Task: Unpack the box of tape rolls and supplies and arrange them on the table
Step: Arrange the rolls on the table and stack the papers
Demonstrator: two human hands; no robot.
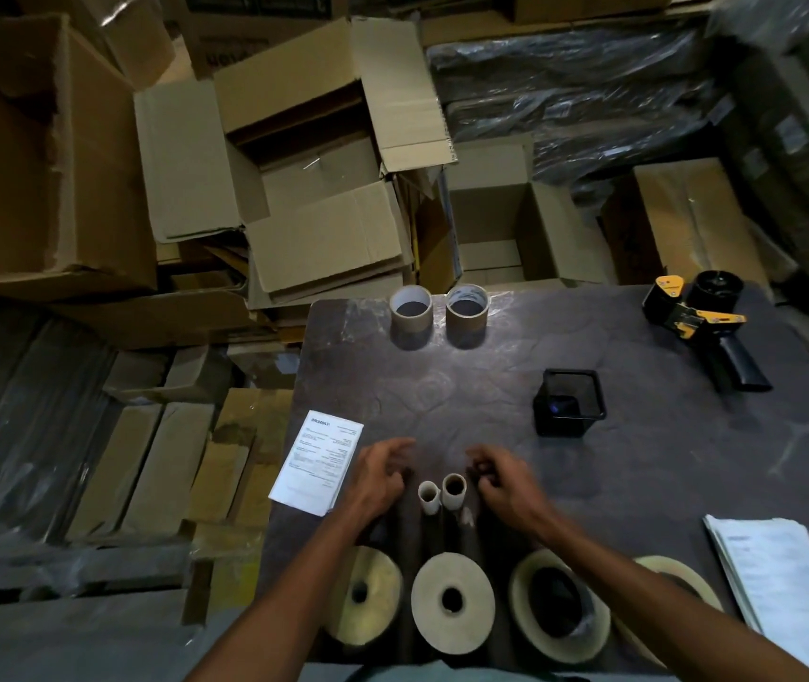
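Observation:
On the dark table [491,386], two small cardboard tubes [441,495] stand upright side by side near the front. My left hand [378,477] hovers just left of them and my right hand [506,482] just right, both with loosely curled fingers that hold nothing. Along the front edge lie several tape rolls: two pale thick ones [451,603] and two wider-cored ones [560,603], partly under my forearms. Two brown tape rolls [439,310] stand at the far edge. A yellow-black tape dispenser [698,322] lies far right.
A black square holder [570,401] sits mid-right. A printed invoice [316,467] lies at the table's left edge, and a paper stack [781,583] at the front right. Open cardboard boxes [324,189] and flattened cartons crowd the floor behind and to the left.

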